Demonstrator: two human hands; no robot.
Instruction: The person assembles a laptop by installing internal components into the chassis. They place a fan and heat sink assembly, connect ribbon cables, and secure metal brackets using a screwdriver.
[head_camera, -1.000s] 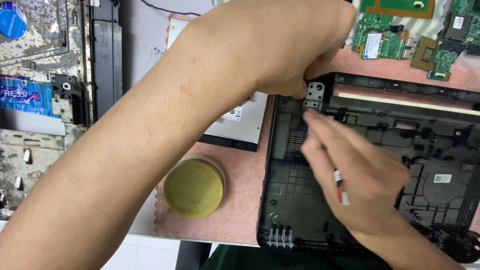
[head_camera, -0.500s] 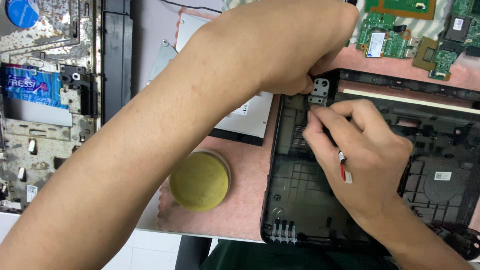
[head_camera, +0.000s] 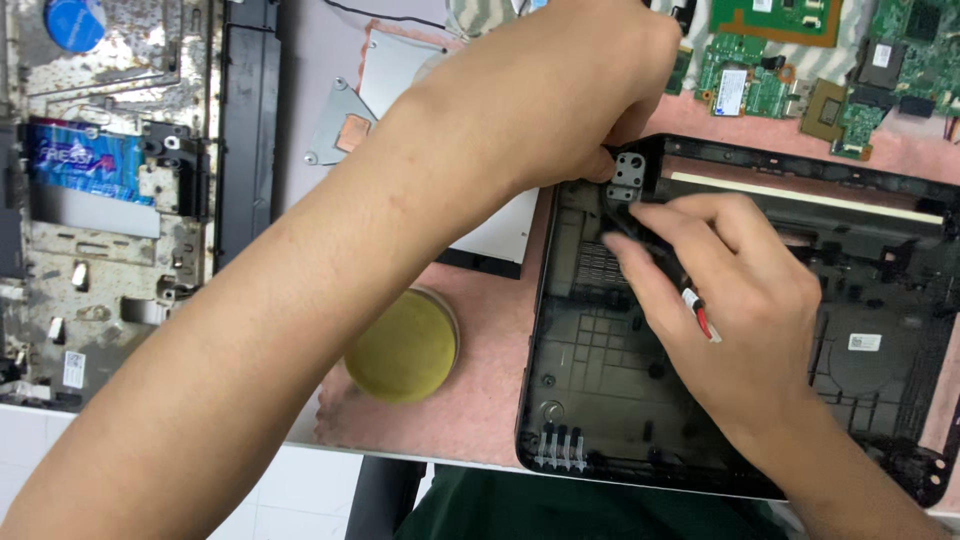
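We curl our left hand (head_camera: 560, 100) over the top left corner of the black laptop shell (head_camera: 640, 400), its fingers closed around the corner just beside the metal hinge bracket (head_camera: 627, 176) to steady it on the pink mat (head_camera: 480, 400). Our right hand (head_camera: 735, 300) pinches thin red and black wires (head_camera: 700, 315) below that bracket, inside the shell. A round yellow lid (head_camera: 402, 347) lies on the mat nearby.
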